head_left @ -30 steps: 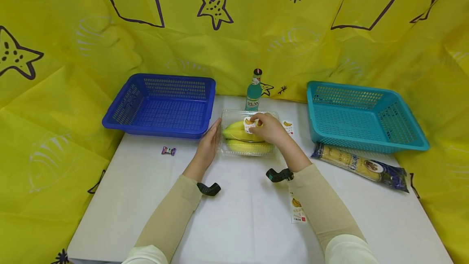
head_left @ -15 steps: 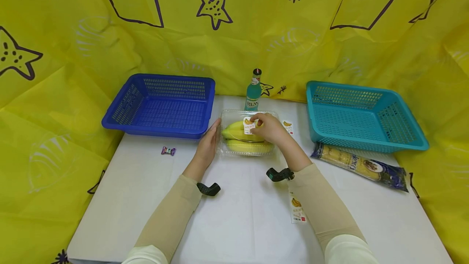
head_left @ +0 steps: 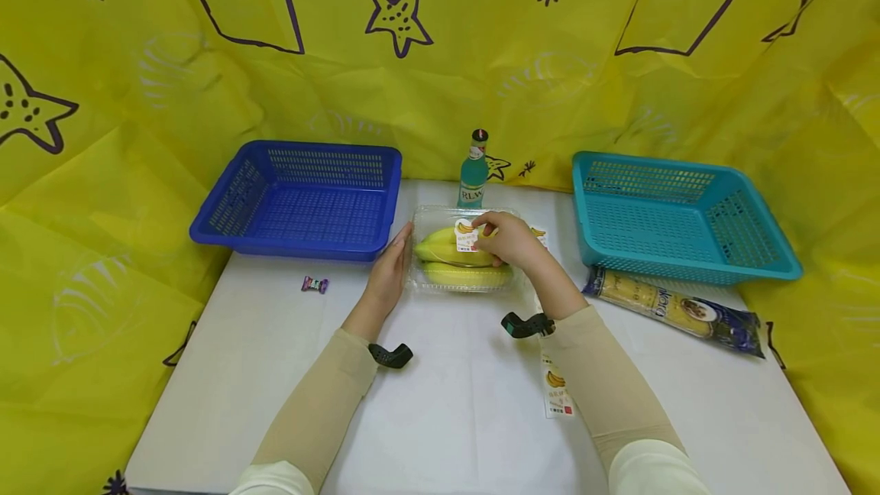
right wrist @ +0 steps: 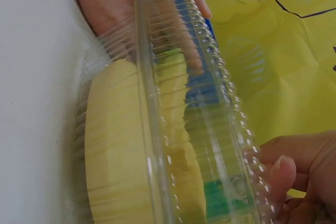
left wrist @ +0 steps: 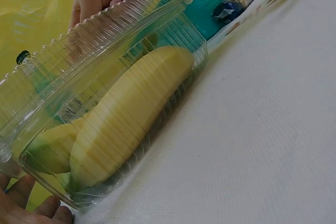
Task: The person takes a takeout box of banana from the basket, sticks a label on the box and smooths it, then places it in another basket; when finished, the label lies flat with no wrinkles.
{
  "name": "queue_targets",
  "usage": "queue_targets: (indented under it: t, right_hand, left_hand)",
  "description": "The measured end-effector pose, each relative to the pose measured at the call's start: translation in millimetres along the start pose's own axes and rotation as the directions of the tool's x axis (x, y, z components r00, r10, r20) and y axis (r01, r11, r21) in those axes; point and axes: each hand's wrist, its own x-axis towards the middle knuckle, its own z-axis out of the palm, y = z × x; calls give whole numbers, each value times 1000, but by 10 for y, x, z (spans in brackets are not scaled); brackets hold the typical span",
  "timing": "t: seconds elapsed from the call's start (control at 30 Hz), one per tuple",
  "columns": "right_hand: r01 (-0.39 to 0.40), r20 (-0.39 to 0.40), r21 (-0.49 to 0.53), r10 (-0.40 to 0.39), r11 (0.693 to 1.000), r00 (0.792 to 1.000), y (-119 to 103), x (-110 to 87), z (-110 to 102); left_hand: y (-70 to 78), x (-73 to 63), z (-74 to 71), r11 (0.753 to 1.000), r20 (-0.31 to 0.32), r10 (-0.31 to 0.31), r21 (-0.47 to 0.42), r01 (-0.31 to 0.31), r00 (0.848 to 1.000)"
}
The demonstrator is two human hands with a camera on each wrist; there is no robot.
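Note:
A clear plastic clamshell box with yellow bananas inside rests on the white table. On its lid lies a white label with a banana picture. My left hand rests along the box's left side, fingers mostly straight. Above the lid, my right hand touches the label's right part with index finger and thumb, their tips apart. In the right wrist view, the right hand has bent fingers at the lid; the label itself is not visible there. The left wrist view shows the left fingers by the box's end.
A blue basket stands left, a teal basket right. Behind the box is a bottle. A pasta bag lies right, a wrapped candy left. More banana labels lie partly under the right arm.
My right fingers have shifted slightly right over the label, so more of its lower right corner shows. The left hand and box stay nearly still; the head view drifts slightly.

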Motion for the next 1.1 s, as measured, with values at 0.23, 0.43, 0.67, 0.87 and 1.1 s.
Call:
queue_targets:
  t: [0.23,0.43,0.67,0.87,1.1]
  right_hand:
    - [60,-80,190,-45,980,996,54,-110,-101]
    - [142,-257,88,-115,986,960,150,-218,-217]
    - [140,-291,93,-107,986,951,349,-290,-279]
    - [131,-300,141,-83,981,950,468,-359,-287]
    - [100,-293,168,-47,981,955,647,-429,-238]
  left_hand:
    - [-8,3,0,1000,-9,-5,-5,5,1000]
    - [-168,85,-79,1000,-36,-5,-21,4,999]
    - [-232,95,-89,1000,-58,14,16,-13,998]
    - [-231,95,-84,1000,-51,23,20,-22,998]
    - [-239,98,-104,1000,-41,8,26,-7,999]
